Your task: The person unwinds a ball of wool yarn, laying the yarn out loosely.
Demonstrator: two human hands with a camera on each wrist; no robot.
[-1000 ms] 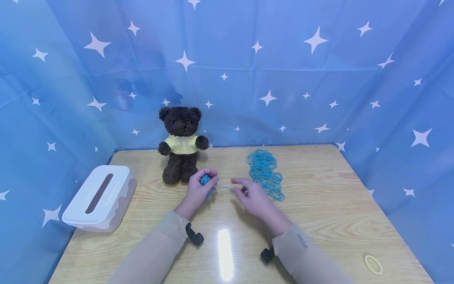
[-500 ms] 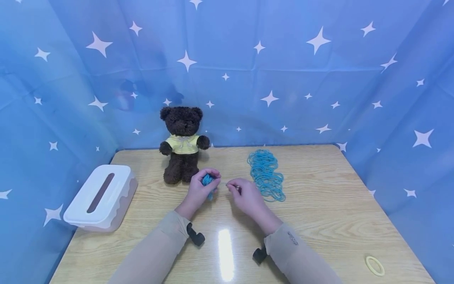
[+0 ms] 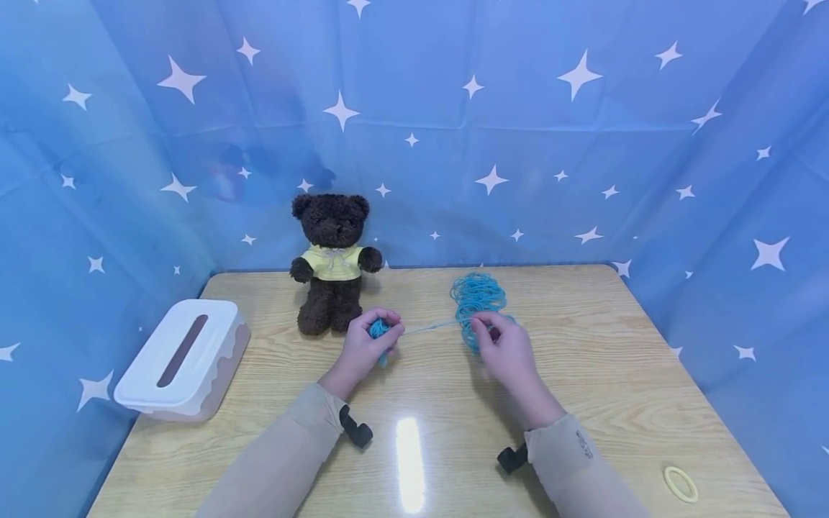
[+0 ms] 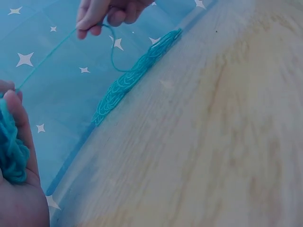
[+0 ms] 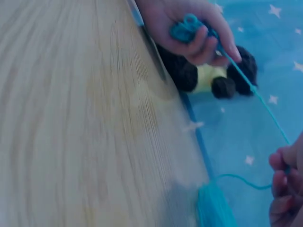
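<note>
My left hand [image 3: 365, 342] curls around a small bundle of teal yarn [image 4: 13, 146], part of which hangs below the palm. From that bundle a single strand [image 3: 434, 326] runs to my right hand [image 3: 508, 352], which pinches it between thumb and forefinger. In the right wrist view the strand looks straight, with a small knot partway along. Beyond the right fingers a slack length curves down to a larger pile of teal yarn [image 3: 478, 290] lying in loose loops on the table. The right hand hovers over the pile's near part and hides some of it.
A brown teddy bear [image 3: 333, 223] in a yellow top stands behind my left hand. On the left sits a white lidded box [image 3: 145, 360] with a slot. A pale yellow ring [image 3: 681, 484] lies near the table's [image 3: 615, 403] front right. A blue starry curtain [image 3: 414, 86] surrounds the table.
My right hand first came close to the left, then moved right with the yarn pinched, drawing out a longer strand between them. My left hand stayed nearly in place around its bundle.
</note>
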